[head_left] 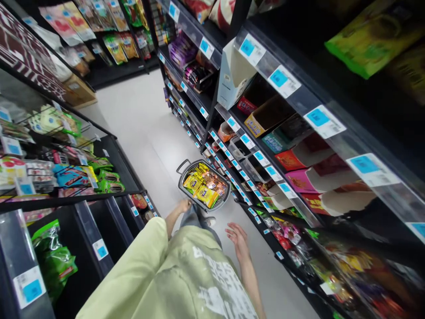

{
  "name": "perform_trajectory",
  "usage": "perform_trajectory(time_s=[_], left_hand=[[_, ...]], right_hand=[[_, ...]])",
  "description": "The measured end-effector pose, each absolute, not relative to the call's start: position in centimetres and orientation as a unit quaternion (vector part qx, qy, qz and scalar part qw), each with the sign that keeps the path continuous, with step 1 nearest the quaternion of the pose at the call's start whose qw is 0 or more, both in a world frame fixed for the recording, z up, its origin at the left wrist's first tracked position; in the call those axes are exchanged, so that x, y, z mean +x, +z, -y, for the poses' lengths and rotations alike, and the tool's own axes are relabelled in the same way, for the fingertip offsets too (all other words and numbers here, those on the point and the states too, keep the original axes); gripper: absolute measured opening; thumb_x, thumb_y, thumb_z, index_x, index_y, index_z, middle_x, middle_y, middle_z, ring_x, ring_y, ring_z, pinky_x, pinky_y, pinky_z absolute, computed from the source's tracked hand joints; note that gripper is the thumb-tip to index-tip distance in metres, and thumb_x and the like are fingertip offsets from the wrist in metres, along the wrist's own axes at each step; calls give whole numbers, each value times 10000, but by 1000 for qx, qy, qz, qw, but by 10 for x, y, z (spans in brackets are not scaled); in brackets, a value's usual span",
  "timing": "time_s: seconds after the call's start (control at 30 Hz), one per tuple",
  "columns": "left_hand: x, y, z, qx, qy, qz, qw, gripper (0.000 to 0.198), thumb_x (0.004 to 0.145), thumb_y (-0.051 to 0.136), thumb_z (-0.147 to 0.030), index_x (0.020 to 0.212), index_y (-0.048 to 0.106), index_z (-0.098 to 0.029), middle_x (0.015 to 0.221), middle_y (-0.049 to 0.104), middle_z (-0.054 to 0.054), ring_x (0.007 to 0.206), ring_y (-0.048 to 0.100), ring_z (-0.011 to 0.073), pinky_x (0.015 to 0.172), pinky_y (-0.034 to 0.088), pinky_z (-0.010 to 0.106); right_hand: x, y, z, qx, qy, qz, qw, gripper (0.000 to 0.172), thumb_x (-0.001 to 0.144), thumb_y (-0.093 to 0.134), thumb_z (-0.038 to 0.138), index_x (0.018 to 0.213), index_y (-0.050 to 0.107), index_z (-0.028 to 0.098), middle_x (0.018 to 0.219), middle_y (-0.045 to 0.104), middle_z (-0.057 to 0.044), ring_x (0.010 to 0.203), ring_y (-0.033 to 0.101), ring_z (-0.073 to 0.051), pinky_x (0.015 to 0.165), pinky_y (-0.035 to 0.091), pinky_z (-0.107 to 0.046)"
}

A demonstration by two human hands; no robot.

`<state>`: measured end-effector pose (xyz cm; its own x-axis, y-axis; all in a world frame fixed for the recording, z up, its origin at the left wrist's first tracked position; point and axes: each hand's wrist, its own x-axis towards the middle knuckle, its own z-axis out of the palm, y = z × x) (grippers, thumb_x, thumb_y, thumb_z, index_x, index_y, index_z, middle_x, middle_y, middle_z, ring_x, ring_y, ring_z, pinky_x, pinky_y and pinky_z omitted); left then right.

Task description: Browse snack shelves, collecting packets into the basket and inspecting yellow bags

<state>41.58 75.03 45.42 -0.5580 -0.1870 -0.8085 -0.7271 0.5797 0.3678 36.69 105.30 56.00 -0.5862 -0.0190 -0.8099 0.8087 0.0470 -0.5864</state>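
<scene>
My left hand [185,205] is closed beside the near left edge of a dark grey shopping basket [226,199]. What its fingers hold, if anything, is hidden. The basket stands in the aisle in front of my feet, with a loop handle [182,165] sticking out at its far left. Yellow snack packets [206,195] fill its left and middle part, and small brownish wrapped pieces [215,180] lie at the right. On the other side of my body, my right hand [237,236] hangs with its fingers apart and nothing in it.
Tall black shelving [212,57] with price tags and open cartons [265,117] runs along the right. A lower rack [109,153] of bagged snacks borders the left. The pale floor [142,110] leads to a back shelf, and a cardboard box [78,91] stands at the far left.
</scene>
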Motion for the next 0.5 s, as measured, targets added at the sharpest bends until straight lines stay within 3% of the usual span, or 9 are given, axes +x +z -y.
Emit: perform_trajectory(time_s=[0.23, 0.5], left_hand=[[341, 407, -722, -278, 402, -787, 376, 320, 992, 600, -361, 1235, 646, -157, 1211, 694, 107, 1141, 650, 234, 1033, 492, 455], [371, 394, -724, -270, 408, -755, 437, 253, 984, 616, -325, 1165, 667, -157, 1213, 688, 104, 1153, 638, 233, 1047, 480, 451]], right_hand=[[386, 534, -1054, 373, -561, -659, 335, 519, 589, 822, 462, 999, 693, 172, 1082, 753, -103, 930, 734, -273, 764, 546, -311], [369, 505, -1029, 360, -536, -684, 338, 613, 594, 781, 540, 1082, 649, 193, 1253, 700, -134, 1133, 680, -298, 884, 555, -346]])
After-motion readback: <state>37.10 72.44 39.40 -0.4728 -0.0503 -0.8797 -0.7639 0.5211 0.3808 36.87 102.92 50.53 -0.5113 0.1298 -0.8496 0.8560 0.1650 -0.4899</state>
